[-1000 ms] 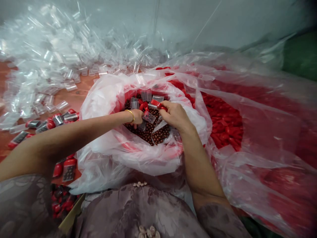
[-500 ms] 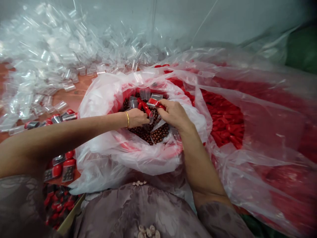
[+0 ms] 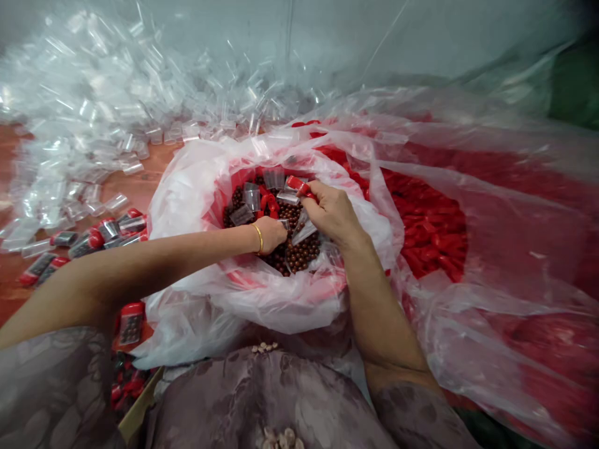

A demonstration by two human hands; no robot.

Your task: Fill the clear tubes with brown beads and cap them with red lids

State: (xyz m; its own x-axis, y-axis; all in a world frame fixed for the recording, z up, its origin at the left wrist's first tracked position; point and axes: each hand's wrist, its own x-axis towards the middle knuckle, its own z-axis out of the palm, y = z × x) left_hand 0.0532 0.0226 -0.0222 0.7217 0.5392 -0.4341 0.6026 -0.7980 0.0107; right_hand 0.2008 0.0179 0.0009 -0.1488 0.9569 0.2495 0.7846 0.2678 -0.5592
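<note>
My left hand (image 3: pixel 272 236), with a gold bangle on the wrist, is closed low over brown beads (image 3: pixel 303 254) in a white plastic bag (image 3: pixel 187 181). A clear plastic tube (image 3: pixel 283 222) shows at its fingertips, mostly hidden by the hand. My right hand (image 3: pixel 333 212) pinches a red plastic cap (image 3: pixel 298 184) just above the beads, to the right of my left hand. Among the beads lie several clear tubes, one of them a clear tube (image 3: pixel 251 197) near the bag's back left, and loose red caps (image 3: pixel 268 203).
A heap of clear tubes (image 3: pixel 93 81) covers the back left. Filled, red-capped tubes (image 3: pixel 110 231) lie by my left forearm, and a box (image 3: pixel 135 408) holding more stands below. At right, a big clear bag holds red caps (image 3: pixel 425 231).
My left hand has moved slightly right and down towards the beads; the red piece by its fingers now lies among them. My right hand has shifted a little right, still holding the cap.
</note>
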